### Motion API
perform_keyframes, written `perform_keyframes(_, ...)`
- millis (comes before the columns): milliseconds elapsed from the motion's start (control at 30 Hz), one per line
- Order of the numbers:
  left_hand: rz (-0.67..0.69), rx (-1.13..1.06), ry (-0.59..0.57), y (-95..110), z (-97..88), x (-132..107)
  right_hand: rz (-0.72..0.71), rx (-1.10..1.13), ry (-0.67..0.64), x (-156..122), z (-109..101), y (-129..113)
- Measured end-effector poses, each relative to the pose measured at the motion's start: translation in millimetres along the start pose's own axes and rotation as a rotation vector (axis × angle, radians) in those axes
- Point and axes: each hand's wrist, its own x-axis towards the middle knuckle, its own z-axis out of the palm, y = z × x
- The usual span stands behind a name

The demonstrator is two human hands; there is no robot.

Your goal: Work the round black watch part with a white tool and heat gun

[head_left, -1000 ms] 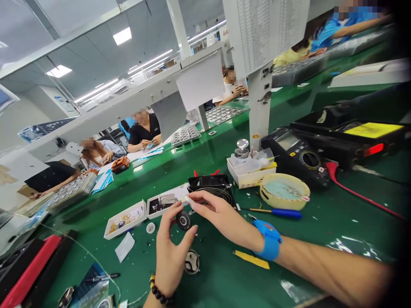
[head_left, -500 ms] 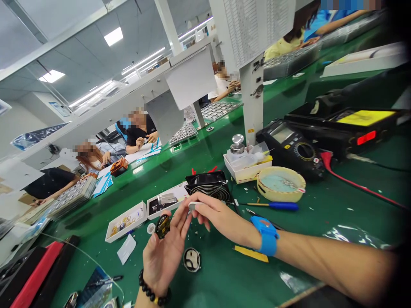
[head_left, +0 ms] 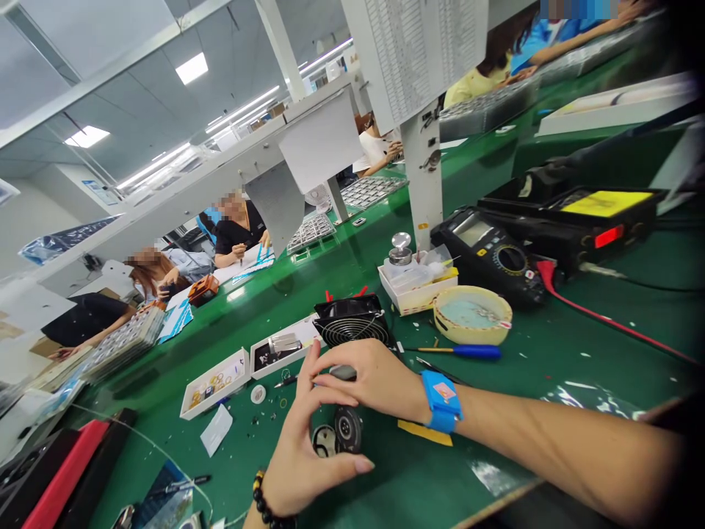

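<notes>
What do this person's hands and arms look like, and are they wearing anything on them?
Both hands are ungloved. The left hand has a bracelet of round dark beads with a few yellowish ones at its wrist. The right hand has a broad, bright blue wristband with a pale diamond-shaped marking. No sleeve shows on the right forearm.

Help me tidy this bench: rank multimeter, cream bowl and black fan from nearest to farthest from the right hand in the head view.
1. Black fan, just beyond the right hand.
2. Cream bowl, to the hand's right.
3. Multimeter, behind the bowl.
</notes>
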Motion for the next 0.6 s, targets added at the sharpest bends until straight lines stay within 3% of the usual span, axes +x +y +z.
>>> perform_keyframes(233, 0.061, 0.155, -0.058, 4, -0.4, -1, -0.225, -0.142, 0.052, -1, 3, 13)
perform_keyframes(600, 0.084, 0.170, -0.061, 7, 0.1, 0, -0.282, -0.225, 0.020, -2, 3, 15)
